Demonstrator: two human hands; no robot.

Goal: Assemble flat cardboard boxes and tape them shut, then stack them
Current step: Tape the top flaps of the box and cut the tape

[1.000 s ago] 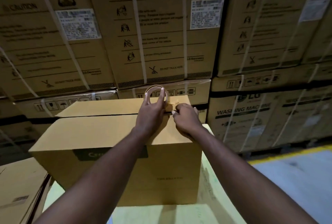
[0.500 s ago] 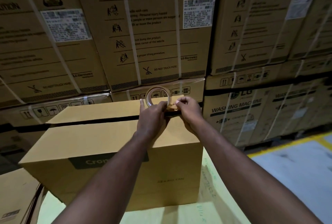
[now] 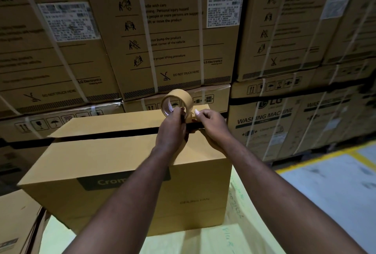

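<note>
On the pale yellow surface (image 3: pixel 244 239): cardboard box (image 3: pixel 126 164), upright, top flaps folded down, a dark gap along the seam.
Tape roll (image 3: pixel 179 96): on edge above the seam's right end.
Left hand (image 3: pixel 171 131): gripping the roll's lower rim.
Right hand (image 3: pixel 211 125): pinching the tape's loose end beside the roll.
Behind: strapped cartons (image 3: pixel 175 40), stacked high.
</note>
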